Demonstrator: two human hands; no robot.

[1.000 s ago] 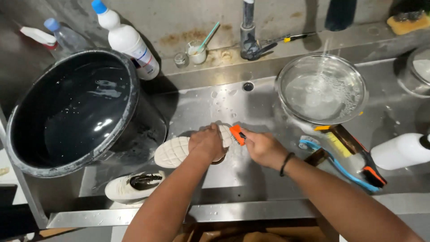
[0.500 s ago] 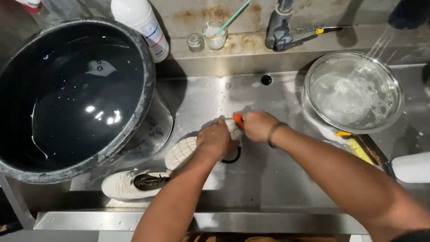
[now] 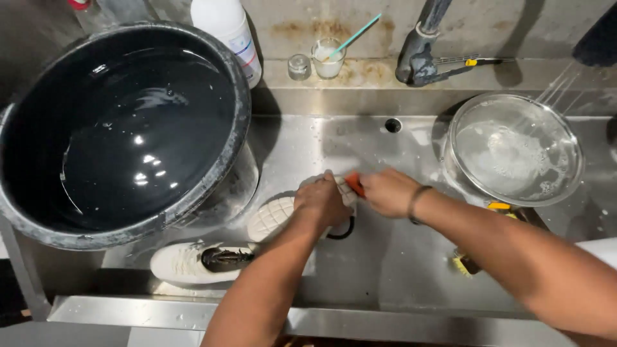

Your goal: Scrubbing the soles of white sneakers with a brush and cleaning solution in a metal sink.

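**White shoe under scrubbing, steel sink**

White shoe with a quilted, diamond-patterned sole (image 3: 275,216) — sole up on the floor of the stainless steel sink (image 3: 385,270), centre front. Left hand (image 3: 323,203) on top of it, fingers clamped over its far end. Right hand (image 3: 387,191) just beside, fingers closed on an orange-handled brush (image 3: 354,184) touching the shoe. Second white shoe with a dark opening (image 3: 199,260) — lying near the front edge, to the left. Large black round tub of dark water (image 3: 122,122) at left. Clear glass bowl of soapy water (image 3: 514,151) at right. Grey tap (image 3: 421,51) behind.
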